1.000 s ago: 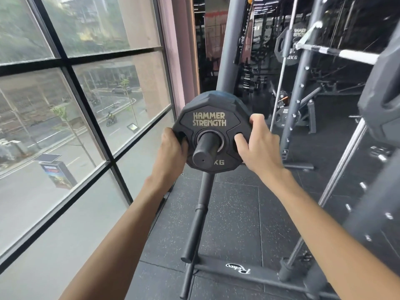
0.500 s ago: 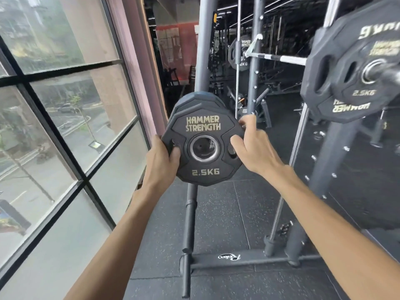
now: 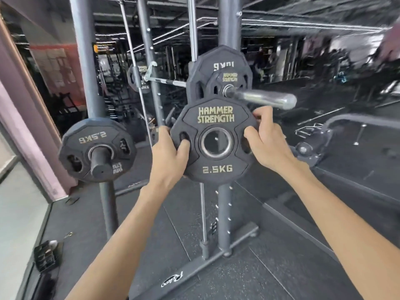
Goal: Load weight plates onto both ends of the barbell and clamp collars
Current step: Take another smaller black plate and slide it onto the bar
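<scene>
Between your two hands, up in front of your chest, sits a black 2.5KG plate (image 3: pixel 214 139) with gold "HAMMER STRENGTH" letters. Your left hand (image 3: pixel 167 158) grips its left edge, with the thumb pressed on the face beside a grip hole. Your right hand (image 3: pixel 267 144) grips the right edge, with fingers curled over the rim and the thumb at the other grip hole. You can see through the round steel hole in the middle, so the plate is on no bar.

Just behind and above it, the shiny barbell sleeve (image 3: pixel 263 98) sticks out to the right. A small plate and a bigger 10KG plate (image 3: pixel 200 70) are on that sleeve already. Off to the left, another 2.5KG plate (image 3: pixel 97 150) hangs upside down on a black storage peg (image 3: pixel 100 162) of the grey rack post (image 3: pixel 86 68).
</scene>
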